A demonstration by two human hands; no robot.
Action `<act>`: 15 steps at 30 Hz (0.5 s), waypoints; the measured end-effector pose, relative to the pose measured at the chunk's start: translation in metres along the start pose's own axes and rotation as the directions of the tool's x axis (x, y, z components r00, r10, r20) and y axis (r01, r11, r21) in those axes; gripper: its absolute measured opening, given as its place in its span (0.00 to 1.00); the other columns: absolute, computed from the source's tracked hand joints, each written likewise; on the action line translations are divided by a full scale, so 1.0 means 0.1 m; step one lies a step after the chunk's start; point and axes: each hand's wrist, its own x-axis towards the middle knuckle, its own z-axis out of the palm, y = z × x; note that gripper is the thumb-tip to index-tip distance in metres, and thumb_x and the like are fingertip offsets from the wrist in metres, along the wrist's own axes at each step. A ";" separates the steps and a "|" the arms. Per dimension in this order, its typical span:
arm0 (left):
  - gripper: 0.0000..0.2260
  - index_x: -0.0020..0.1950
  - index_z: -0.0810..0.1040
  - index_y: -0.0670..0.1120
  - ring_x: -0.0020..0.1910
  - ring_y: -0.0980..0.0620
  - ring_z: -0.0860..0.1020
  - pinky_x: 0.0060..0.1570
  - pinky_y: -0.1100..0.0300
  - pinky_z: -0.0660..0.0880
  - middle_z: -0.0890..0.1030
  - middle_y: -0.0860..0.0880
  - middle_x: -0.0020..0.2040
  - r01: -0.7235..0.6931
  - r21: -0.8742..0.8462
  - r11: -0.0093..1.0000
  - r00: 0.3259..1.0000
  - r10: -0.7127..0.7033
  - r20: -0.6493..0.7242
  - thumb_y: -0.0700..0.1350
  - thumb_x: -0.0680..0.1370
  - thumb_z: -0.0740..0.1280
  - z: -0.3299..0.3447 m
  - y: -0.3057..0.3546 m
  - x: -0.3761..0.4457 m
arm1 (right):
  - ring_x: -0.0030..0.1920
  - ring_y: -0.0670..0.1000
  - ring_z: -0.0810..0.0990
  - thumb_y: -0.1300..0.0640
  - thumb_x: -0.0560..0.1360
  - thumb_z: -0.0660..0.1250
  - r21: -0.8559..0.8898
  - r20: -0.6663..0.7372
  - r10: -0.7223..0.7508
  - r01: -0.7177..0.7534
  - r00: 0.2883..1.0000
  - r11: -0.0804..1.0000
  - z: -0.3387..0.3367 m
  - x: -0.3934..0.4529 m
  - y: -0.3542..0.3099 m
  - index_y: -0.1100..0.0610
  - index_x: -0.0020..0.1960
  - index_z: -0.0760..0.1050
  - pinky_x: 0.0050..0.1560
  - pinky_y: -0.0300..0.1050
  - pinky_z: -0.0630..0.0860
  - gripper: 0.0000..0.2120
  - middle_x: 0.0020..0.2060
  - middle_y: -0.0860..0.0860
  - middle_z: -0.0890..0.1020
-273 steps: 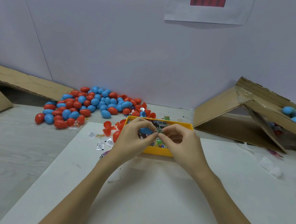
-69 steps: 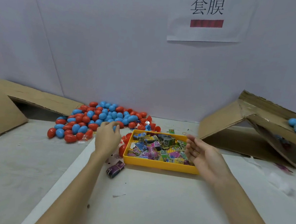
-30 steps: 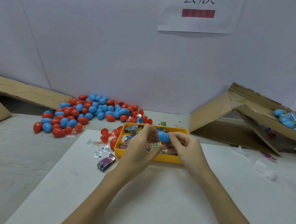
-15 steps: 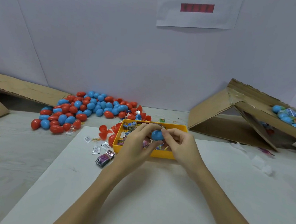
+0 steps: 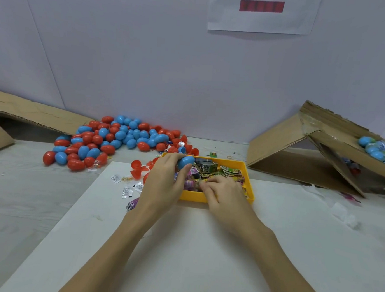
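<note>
Head view, single frame. Left hand sits just left of centre frame, over the near-left corner of a yellow rectangular plastic tray. Its thumb and fingers are curled round a blue plastic egg and grip it above the tray's left end, with the egg's long axis roughly level. Right hand is at centre frame, palm down, with its fingers bent into the small colourful printed packets that fill the tray. Whether it pinches a packet cannot be told, as the fingertips are blurred and sunk among the packets. Tray stands on a large white sheet that covers the middle of a grey table. Just left of the tray lie loose red plastic egg halves, a few small white sachets and a purple wrapped packet, the last partly hidden by the left wrist. Up and left of the tray, against the wall, lies a heap of red and blue plastic eggs. Far left of frame: a brown cardboard flap, sloping. Right of frame: a tilted, open brown cardboard box, with more blue eggs lying in its upper part at the right edge. Top of frame: a white paper sign with a red bar, fixed to the pale wall.
</note>
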 end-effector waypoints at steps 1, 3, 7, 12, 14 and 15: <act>0.14 0.66 0.77 0.44 0.54 0.53 0.76 0.55 0.61 0.73 0.80 0.50 0.56 0.001 0.001 1.000 1.000 -0.001 0.000 0.49 0.83 0.66 0.00 0.00 0.00 | 0.62 0.50 0.74 0.47 0.86 0.54 0.011 -0.019 0.016 -0.016 1.000 1.000 0.00 0.00 0.00 0.51 0.63 0.83 0.67 0.52 0.66 0.20 0.61 0.48 0.81; 0.14 0.67 0.77 0.44 0.54 0.52 0.76 0.56 0.59 0.75 0.80 0.50 0.57 0.003 0.000 1.000 1.000 -0.003 0.003 0.49 0.83 0.66 -0.01 0.01 -0.01 | 0.58 0.50 0.77 0.50 0.86 0.57 0.118 -0.100 0.042 -0.030 0.994 0.993 0.00 0.01 0.00 0.56 0.61 0.83 0.64 0.52 0.71 0.18 0.56 0.50 0.83; 0.18 0.73 0.73 0.50 0.50 0.55 0.77 0.49 0.70 0.74 0.79 0.52 0.58 -0.015 -0.049 0.999 1.000 0.016 0.013 0.46 0.83 0.66 -0.04 0.08 -0.01 | 0.49 0.41 0.80 0.56 0.81 0.69 0.336 -0.297 0.076 0.030 0.952 0.941 -0.05 -0.03 -0.01 0.55 0.55 0.85 0.51 0.26 0.73 0.07 0.48 0.46 0.85; 0.12 0.63 0.80 0.51 0.47 0.54 0.74 0.42 0.71 0.70 0.73 0.47 0.54 -0.084 -0.088 0.993 0.995 0.088 0.049 0.38 0.84 0.63 -0.04 0.13 -0.05 | 0.49 0.40 0.83 0.62 0.79 0.72 0.507 -0.349 0.148 0.054 0.925 0.860 -0.10 -0.04 -0.02 0.54 0.52 0.85 0.51 0.30 0.78 0.06 0.46 0.42 0.86; 0.11 0.63 0.80 0.51 0.49 0.54 0.75 0.46 0.67 0.75 0.72 0.47 0.56 -0.070 -0.106 0.992 0.995 0.077 0.064 0.41 0.84 0.65 0.00 0.15 -0.07 | 0.50 0.41 0.84 0.64 0.79 0.71 0.539 -0.353 0.159 0.061 0.922 0.840 -0.11 -0.05 -0.03 0.53 0.55 0.84 0.52 0.33 0.79 0.09 0.48 0.44 0.86; 0.10 0.64 0.80 0.51 0.50 0.55 0.76 0.48 0.65 0.76 0.72 0.47 0.57 -0.069 -0.112 0.991 0.995 0.078 0.070 0.43 0.83 0.66 0.01 0.16 -0.08 | 0.50 0.42 0.84 0.65 0.79 0.71 0.543 -0.349 0.163 0.058 0.923 0.838 -0.11 -0.04 -0.03 0.53 0.56 0.83 0.53 0.34 0.79 0.10 0.49 0.44 0.86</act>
